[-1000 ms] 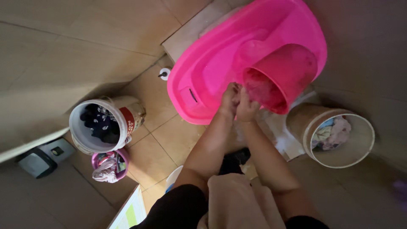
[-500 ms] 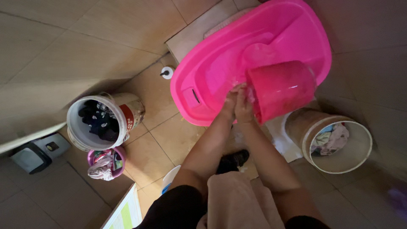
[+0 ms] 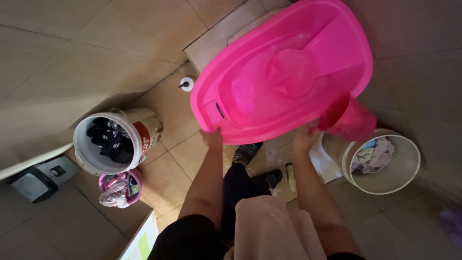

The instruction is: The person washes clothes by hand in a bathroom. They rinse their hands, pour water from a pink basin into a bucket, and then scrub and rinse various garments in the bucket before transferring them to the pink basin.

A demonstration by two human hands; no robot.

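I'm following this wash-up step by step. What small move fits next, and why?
Probably lower the pink tub flat: the left hand grips its near rim, while the right hand holds a wet pink cloth beside the rim, above a bucket of clothes.

Pink tub (image 3: pixel 288 72): far end cut off by top edge. Left hand (image 3: pixel 212 138) and right hand (image 3: pixel 303 139): fingers hidden under tub rim. Pink cloth (image 3: pixel 349 118): motion-blurred, shape unclear. Dark clothes in white bucket (image 3: pixel 115 139): indistinct. Purple object (image 3: pixel 452 221): blurred, cut off at right edge.
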